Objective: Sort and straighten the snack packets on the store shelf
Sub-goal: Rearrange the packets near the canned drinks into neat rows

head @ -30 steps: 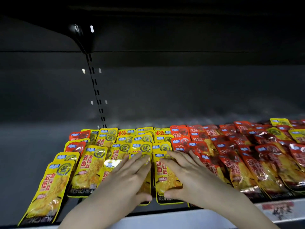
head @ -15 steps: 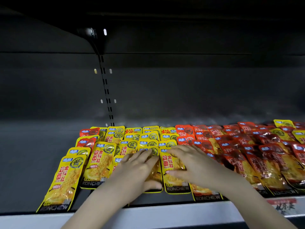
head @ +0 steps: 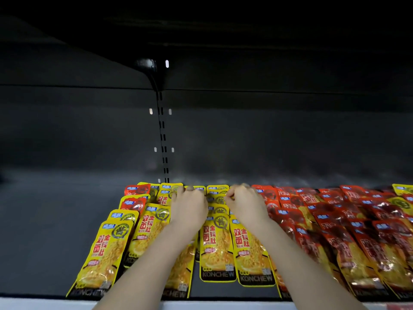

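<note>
Yellow snack packets (head: 216, 245) lie in overlapping rows on the dark shelf (head: 55, 220), with red snack packets (head: 348, 238) in rows to their right. Two red packets (head: 136, 201) sit among the yellow ones at the back left. One yellow packet (head: 402, 189) lies at the back of the red rows on the far right. Both my arms reach to the back of the yellow rows. My left hand (head: 188, 205) curls its fingers over the rearmost yellow packets. My right hand (head: 244, 202) sits beside it, fingers and thumb curled at a back yellow packet (head: 218, 199). The fingertips are blurred.
The shelf's bare dark floor stretches left of the packets. A slotted upright (head: 164, 142) runs up the back wall behind the yellow rows, under a bracket (head: 148, 66) and the shelf above. A white price rail (head: 44, 304) edges the front.
Both hands have moved from the front packets to the back of the yellow rows, and their flat fingers have curled. The view has shifted closer and to the left.
</note>
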The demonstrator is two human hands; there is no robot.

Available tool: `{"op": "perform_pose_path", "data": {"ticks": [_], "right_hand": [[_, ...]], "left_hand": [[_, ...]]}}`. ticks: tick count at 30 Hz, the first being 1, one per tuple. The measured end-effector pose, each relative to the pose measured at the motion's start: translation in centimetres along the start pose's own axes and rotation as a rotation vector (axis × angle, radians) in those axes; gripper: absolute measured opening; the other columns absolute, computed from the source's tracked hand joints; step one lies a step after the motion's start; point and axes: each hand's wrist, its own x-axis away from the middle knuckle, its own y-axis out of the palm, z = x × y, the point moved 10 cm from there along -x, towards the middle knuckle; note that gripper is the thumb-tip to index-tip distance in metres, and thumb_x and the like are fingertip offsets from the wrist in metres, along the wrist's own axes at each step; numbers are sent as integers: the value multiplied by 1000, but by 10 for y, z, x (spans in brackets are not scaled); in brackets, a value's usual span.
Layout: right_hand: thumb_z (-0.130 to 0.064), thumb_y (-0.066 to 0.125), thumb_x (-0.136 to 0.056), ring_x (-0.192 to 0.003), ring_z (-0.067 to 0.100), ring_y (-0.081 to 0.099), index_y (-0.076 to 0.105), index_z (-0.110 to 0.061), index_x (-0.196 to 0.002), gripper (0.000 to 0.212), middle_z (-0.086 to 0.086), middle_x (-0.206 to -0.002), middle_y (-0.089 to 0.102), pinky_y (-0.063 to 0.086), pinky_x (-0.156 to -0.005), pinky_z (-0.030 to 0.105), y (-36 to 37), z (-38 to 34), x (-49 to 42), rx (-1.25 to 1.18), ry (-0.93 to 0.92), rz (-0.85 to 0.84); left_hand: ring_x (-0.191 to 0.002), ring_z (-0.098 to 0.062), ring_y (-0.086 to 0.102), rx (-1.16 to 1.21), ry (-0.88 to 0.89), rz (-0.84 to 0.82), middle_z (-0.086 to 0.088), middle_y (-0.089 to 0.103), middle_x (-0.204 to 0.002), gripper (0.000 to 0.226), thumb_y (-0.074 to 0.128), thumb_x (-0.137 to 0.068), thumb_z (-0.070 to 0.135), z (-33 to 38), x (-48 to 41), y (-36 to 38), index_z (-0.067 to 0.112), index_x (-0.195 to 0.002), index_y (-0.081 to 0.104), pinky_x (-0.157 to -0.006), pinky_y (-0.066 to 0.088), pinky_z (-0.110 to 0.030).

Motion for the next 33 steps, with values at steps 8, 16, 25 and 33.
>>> {"op": "perform_pose_path", "data": {"ticks": [8,16,25,33], "right_hand": [[-35,59,-89,-106,26,53,67,-16,-90,21,5,-105,60,41,-86,33,10,11,-5,-12,42,21],[-36,57,-89,-112,27,47,64,-13,-99,26,7,-112,57,39,-92,35,15,15,-6,19,54,13],[-25,54,-91,-108,26,50,58,-11,-105,20,7,-111,58,41,-88,35,10,11,-4,-10,11,75],[-15,51,-91,-93,18,56,60,-19,-93,10,-2,-97,58,45,-82,36,-40,-18,5,-219,-103,147]], "left_hand": [[-114,-28,39,228,102,-21,-4,57,-118,33,35,-99,35,7,-3,11,25,-118,60,-95,36,-39],[-117,-27,42,144,69,111,-4,59,-122,35,33,-99,28,7,1,-1,20,-126,53,-94,37,-40],[-113,-25,48,309,138,158,-7,67,-106,31,40,-96,20,10,4,-6,20,-123,57,-91,40,-39],[-100,-23,61,451,27,290,-2,69,-106,28,49,-92,16,-29,10,-75,23,-117,60,-85,50,-36]]}}
